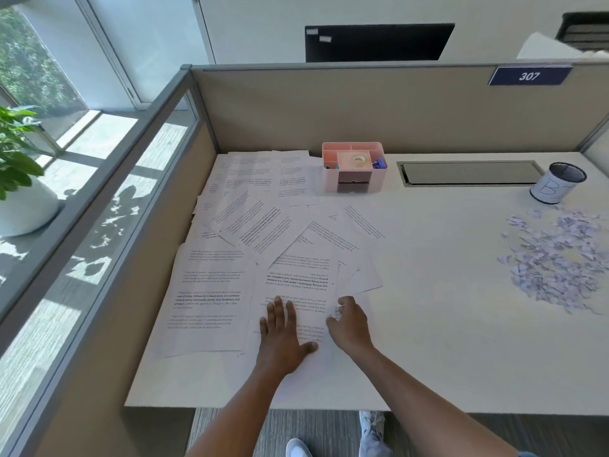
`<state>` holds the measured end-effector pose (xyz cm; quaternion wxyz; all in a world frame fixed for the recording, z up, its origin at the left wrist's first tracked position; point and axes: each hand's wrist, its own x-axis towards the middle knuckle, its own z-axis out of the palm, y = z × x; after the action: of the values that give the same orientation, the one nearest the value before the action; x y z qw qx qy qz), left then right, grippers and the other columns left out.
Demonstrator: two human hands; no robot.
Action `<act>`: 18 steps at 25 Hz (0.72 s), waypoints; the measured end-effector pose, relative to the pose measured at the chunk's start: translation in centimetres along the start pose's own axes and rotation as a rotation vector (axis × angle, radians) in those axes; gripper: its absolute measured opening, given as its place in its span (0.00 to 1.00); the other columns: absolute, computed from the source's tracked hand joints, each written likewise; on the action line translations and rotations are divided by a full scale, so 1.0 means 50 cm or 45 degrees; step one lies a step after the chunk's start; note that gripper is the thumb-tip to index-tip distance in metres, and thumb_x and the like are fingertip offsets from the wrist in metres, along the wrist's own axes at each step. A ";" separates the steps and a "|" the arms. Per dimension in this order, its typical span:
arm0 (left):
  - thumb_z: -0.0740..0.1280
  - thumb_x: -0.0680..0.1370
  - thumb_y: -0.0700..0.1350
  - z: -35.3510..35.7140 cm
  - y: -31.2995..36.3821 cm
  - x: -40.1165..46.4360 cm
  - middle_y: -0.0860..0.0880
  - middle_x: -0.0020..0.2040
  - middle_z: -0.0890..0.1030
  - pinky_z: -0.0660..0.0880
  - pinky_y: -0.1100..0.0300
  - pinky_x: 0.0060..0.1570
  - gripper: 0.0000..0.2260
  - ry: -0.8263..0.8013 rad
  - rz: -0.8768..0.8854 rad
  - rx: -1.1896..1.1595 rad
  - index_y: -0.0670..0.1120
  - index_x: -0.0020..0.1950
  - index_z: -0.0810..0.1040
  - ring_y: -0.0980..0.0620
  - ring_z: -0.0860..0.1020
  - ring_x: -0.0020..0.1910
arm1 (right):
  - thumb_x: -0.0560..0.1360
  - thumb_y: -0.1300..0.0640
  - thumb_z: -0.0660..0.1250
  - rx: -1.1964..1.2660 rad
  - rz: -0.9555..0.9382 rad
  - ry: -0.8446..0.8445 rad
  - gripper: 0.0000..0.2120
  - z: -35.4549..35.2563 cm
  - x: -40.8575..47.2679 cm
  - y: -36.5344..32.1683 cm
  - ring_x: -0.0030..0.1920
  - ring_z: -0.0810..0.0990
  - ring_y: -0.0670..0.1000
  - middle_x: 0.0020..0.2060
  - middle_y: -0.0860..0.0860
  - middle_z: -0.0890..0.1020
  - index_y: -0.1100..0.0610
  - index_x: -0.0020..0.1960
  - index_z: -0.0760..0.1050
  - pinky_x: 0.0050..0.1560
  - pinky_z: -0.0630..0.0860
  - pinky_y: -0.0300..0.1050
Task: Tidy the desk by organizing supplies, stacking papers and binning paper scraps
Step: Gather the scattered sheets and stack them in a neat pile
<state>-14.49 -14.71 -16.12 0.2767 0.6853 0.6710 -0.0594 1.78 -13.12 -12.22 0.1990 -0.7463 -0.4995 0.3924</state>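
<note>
My left hand (283,338) presses flat on the near sheet (301,291) on the surface (445,341); right hand (351,324), fingers loosely curled, touches its edge. Thin, floppy, slippery paper: I'd lift by the edge.

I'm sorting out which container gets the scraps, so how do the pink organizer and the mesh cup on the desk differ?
The pink organizer is a box split into compartments; the mesh cup is a single round black cylinder wrapped in a handwritten paper label. The organizer already holds a tape roll and clips, while nothing shows inside the cup. The organizer stands beside the scattered papers; the cup stands beside the paper scraps. Both stand upright near the back of the desk.
</note>
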 end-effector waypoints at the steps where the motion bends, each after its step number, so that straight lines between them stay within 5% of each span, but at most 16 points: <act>1: 0.62 0.78 0.66 0.000 0.000 0.001 0.42 0.77 0.26 0.33 0.45 0.76 0.49 0.004 0.001 0.000 0.45 0.79 0.30 0.42 0.28 0.77 | 0.76 0.58 0.67 0.012 0.008 0.006 0.22 0.001 0.000 -0.001 0.61 0.75 0.54 0.61 0.55 0.75 0.58 0.68 0.67 0.61 0.72 0.46; 10: 0.52 0.85 0.57 0.018 -0.004 0.001 0.43 0.79 0.29 0.34 0.45 0.76 0.35 0.113 0.015 -0.014 0.46 0.80 0.32 0.43 0.31 0.79 | 0.76 0.59 0.66 0.151 0.075 0.010 0.21 0.011 -0.009 -0.006 0.59 0.77 0.52 0.61 0.54 0.78 0.57 0.68 0.67 0.55 0.73 0.42; 14: 0.50 0.86 0.51 0.018 -0.003 -0.003 0.45 0.80 0.30 0.32 0.48 0.75 0.31 0.170 0.011 -0.054 0.47 0.80 0.32 0.46 0.31 0.79 | 0.75 0.58 0.68 0.257 0.113 -0.028 0.22 0.016 -0.001 -0.012 0.52 0.78 0.49 0.49 0.49 0.80 0.57 0.67 0.68 0.49 0.70 0.39; 18: 0.49 0.86 0.51 0.016 -0.004 -0.008 0.46 0.79 0.28 0.30 0.50 0.74 0.31 0.193 0.014 -0.041 0.49 0.79 0.30 0.46 0.31 0.79 | 0.75 0.59 0.67 0.237 0.163 0.111 0.23 0.016 0.007 -0.023 0.61 0.77 0.53 0.61 0.55 0.77 0.60 0.69 0.68 0.58 0.72 0.43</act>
<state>-14.48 -15.44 -16.65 0.2362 0.6870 0.6871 0.0049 0.53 -12.40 -12.05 0.2633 -0.7714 -0.4030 0.4161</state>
